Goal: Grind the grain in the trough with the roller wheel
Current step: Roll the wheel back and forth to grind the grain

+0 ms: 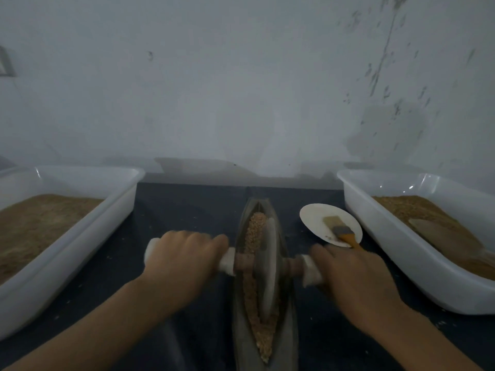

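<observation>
Dark tabletop (187, 210) carries the long grey boat-shaped trough (263, 317) running straight away from me; my left hand (184, 261) and right hand (356, 279) grip the wooden cross-axle of the grey disc roller wheel (267, 263), so strokes go fore-and-aft over the tan grain (254, 231).

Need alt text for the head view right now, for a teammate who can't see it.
Two bare hands, left hand and right hand, grip the white-wrapped axle ends of a grey stone roller wheel standing in a narrow dark boat-shaped trough of tan crushed grain. White plastic tubs of brown meal flank it.
</observation>
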The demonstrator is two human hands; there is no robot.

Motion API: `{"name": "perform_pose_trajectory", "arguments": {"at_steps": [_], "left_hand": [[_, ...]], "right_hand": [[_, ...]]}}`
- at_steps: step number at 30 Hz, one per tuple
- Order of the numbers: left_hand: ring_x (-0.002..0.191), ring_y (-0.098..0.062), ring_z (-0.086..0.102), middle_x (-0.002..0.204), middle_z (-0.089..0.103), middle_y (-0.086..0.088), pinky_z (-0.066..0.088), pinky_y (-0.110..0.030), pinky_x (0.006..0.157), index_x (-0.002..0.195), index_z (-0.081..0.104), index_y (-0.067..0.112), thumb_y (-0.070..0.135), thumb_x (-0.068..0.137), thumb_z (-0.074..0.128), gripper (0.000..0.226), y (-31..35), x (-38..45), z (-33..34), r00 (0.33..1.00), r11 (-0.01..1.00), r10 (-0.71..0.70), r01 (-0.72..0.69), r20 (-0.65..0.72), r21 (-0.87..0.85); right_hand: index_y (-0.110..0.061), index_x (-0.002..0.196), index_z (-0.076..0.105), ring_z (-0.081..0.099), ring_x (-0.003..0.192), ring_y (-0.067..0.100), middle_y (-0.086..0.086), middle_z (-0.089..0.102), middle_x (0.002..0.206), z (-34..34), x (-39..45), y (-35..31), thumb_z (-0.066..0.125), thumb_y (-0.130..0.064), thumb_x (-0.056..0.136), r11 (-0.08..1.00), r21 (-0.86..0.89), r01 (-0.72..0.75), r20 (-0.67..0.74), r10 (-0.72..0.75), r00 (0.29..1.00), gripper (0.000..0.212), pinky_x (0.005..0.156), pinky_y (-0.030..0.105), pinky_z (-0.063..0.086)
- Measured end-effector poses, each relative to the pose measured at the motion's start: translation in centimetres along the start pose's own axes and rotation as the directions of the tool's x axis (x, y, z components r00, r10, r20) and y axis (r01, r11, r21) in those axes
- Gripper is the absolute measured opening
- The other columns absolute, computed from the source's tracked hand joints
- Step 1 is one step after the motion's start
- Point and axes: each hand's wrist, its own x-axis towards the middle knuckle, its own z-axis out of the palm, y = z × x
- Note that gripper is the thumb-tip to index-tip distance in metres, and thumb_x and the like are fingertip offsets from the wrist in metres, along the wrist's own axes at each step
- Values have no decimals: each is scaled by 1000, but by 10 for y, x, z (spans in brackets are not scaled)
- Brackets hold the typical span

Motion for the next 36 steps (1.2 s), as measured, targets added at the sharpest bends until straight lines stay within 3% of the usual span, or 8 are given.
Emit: {"name": "perform_pose_trajectory", "arguments": {"at_steps": [3, 8, 15, 17, 21, 24, 31, 36], "left_hand": [[42, -16, 51, 54, 51, 8, 39, -27, 42, 68, 48, 28, 26, 48, 83, 40, -1, -17, -3, 990, 995, 85, -90, -114, -42], [65, -16, 57, 75, 57, 10, 44, -31, 58, 78, 34, 34, 41, 82, 59, 26, -10, 12, 21, 994, 993, -111, 111, 13, -46], [74, -21, 59, 81, 59, 7, 38, -32, 60, 84, 41, 34, 43, 84, 55, 17, -14, 43, 34, 978, 979, -196, 199, 71, -39], [65, -13, 51, 71, 49, 12, 37, -29, 58, 80, 35, 37, 47, 82, 55, 22, -12, 23, 27, 981, 981, -175, 180, 82, -64], [53, -10, 44, 58, 40, 14, 28, -27, 51, 74, 28, 40, 54, 72, 53, 29, -7, -24, 12, 994, 993, -91, 95, 61, -72], [45, -9, 38, 53, 39, 13, 23, -26, 47, 71, 29, 38, 54, 66, 58, 34, -7, -31, 6, 999, 998, -47, 47, 7, -44], [79, -23, 63, 86, 63, 4, 35, -31, 61, 85, 43, 32, 45, 85, 52, 16, -13, 42, 24, 980, 982, -191, 191, 53, 5], [77, -22, 61, 86, 62, 5, 36, -31, 62, 81, 36, 31, 43, 86, 51, 20, -11, 45, 22, 980, 982, -188, 188, 63, -6]], "right_hand": [[-26, 68, 51, 46, 42, 13, -5, 48, 54, -7, -15, -1, 90, -18, 37, 1000, 17, 19, -4, -19, 1000, 50, 36, 25, 29], [-21, 76, 55, 53, 49, 19, -2, 56, 61, 8, 25, 7, 86, -19, 54, 995, -103, -10, 10, 11, 1000, 38, 40, 27, 36], [-22, 99, 52, 60, 72, 21, -1, 63, 85, 18, 61, 15, 66, -30, 84, 994, -100, -34, 100, 44, 994, 22, 58, 31, 43], [-23, 93, 54, 60, 68, 20, -3, 62, 79, 3, 41, 8, 71, -29, 77, 994, -111, 0, 116, 13, 993, 24, 56, 31, 43], [-19, 66, 56, 49, 44, 17, -1, 53, 54, -29, 2, -8, 86, -10, 41, 997, -55, 56, -65, -59, 996, 40, 39, 26, 36], [-19, 63, 55, 47, 41, 17, -1, 51, 52, -28, -1, -8, 85, -6, 39, 997, -41, 61, -58, -63, 996, 41, 37, 27, 38], [-21, 90, 54, 59, 67, 24, 0, 62, 77, 24, 57, 17, 72, -28, 77, 993, -103, -61, 83, 70, 994, 23, 59, 37, 50], [-25, 100, 50, 59, 74, 19, -4, 62, 86, 17, 57, 15, 63, -34, 85, 994, -87, -66, 159, 79, 984, 22, 64, 35, 50]]}}
